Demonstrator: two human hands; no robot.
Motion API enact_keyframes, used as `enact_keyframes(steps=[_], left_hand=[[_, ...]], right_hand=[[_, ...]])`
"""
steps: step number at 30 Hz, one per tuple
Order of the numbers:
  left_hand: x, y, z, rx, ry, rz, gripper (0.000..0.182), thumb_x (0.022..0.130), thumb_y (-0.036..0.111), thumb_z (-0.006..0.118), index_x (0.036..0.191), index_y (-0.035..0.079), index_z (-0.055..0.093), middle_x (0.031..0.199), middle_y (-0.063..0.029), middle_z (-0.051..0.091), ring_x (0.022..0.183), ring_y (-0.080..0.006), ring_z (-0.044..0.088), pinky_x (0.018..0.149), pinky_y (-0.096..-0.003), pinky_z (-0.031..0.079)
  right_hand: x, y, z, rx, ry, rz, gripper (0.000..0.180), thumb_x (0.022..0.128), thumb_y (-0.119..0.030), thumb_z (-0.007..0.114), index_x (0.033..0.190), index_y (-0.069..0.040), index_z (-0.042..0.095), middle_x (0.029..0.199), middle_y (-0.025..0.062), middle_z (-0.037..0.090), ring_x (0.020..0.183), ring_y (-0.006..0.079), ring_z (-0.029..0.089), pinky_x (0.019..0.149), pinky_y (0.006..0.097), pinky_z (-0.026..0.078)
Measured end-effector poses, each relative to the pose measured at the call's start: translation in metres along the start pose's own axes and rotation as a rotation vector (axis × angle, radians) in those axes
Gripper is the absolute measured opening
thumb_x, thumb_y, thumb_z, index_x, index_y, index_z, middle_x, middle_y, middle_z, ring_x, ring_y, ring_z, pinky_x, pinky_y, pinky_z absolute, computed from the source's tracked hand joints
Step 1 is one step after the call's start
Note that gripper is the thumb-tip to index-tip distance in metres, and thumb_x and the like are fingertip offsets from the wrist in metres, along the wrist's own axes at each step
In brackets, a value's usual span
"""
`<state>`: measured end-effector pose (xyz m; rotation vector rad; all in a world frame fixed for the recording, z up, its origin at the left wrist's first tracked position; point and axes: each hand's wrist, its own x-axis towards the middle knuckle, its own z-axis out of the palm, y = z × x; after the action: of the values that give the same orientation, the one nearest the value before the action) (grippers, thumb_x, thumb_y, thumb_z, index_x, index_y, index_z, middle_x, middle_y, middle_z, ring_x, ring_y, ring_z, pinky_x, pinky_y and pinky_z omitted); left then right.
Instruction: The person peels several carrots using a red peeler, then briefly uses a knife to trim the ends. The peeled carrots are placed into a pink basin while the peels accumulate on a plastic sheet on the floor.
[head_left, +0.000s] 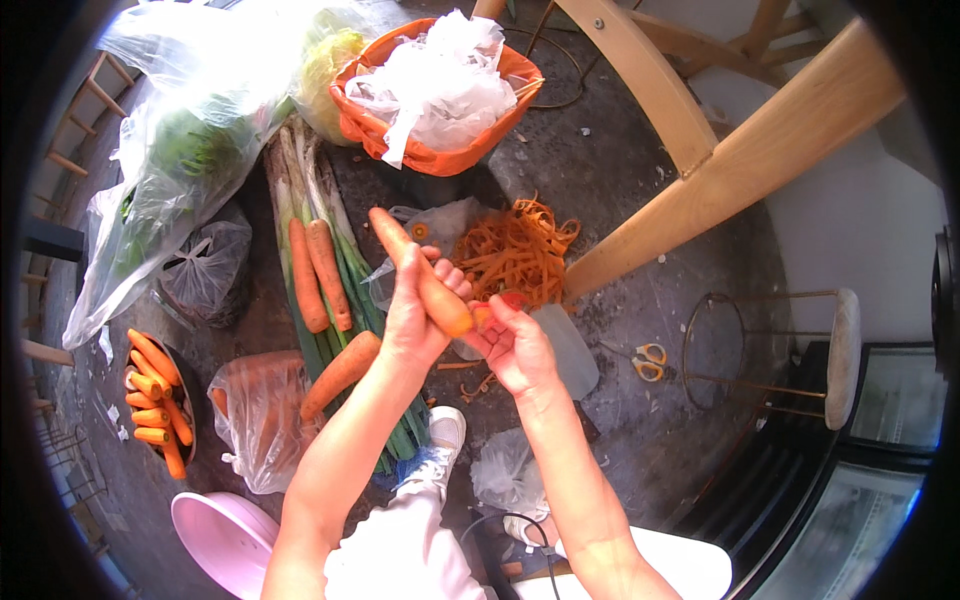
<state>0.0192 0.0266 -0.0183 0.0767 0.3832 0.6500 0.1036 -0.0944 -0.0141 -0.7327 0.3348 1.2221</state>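
Note:
A long carrot (391, 234) lies slantwise in my left hand (416, 307), whose fingers wrap its middle. My right hand (514, 345) is at the carrot's lower end, its fingers closed on a small red tool (511, 301), partly hidden, whose kind I cannot tell. Beyond the hands lies a heap of orange carrot peelings (517, 251) on a plastic bag. Two unpeeled carrots (306, 274) rest on long green leeks (360, 285), and another carrot (341, 375) lies by my left forearm. At the far left a bowl holds several peeled carrots (154, 382).
An orange-lined bin (442, 161) holds crumpled white plastic. Bagged greens (195, 142), a bag of carrots (262, 412) and a pink basin (225, 540) stand left. Scissors (646, 361), a stool (841, 360) and a slanting wooden leg (720, 172) are at right.

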Motion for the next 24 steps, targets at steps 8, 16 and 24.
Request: enact_keyframes(steps=[8, 16, 24], left_hand=[[0.006, 0.004, 0.005, 0.053, 0.121, 0.070, 0.064, 0.083, 0.051, 0.066, 0.128, 0.013, 0.041, 0.081, -0.0009, 0.045, 0.075, -0.0128, 0.048, 0.068, -0.0294, 0.047], [0.010, 0.004, 0.001, -0.111, -0.110, -0.022, 0.066, 0.085, 0.052, 0.063, 0.133, 0.011, 0.040, 0.083, -0.0021, 0.048, 0.075, -0.0125, 0.048, 0.073, -0.0267, 0.049], [0.006, 0.004, 0.001, -0.028, 0.095, 0.012, 0.047, 0.097, 0.044, 0.051, 0.122, 0.004, 0.047, 0.091, -0.0065, 0.055, 0.085, -0.0174, 0.054, 0.080, -0.0304, 0.049]], right_hand=[[-0.014, 0.013, 0.023, -0.037, -0.128, -0.202, 0.015, 0.093, -0.017, 0.061, 0.101, -0.005, 0.062, 0.098, 0.0107, 0.069, 0.093, 0.0207, 0.067, 0.093, 0.0374, 0.052], [-0.005, 0.013, 0.020, 0.133, 0.129, -0.054, 0.011, 0.093, -0.015, 0.062, 0.096, -0.004, 0.062, 0.094, 0.0092, 0.068, 0.092, 0.0196, 0.066, 0.092, 0.0370, 0.053], [-0.017, 0.016, 0.028, -0.059, -0.047, -0.253, 0.015, 0.093, -0.017, 0.061, 0.100, -0.004, 0.061, 0.102, 0.0114, 0.067, 0.096, 0.0211, 0.065, 0.091, 0.0381, 0.054]])
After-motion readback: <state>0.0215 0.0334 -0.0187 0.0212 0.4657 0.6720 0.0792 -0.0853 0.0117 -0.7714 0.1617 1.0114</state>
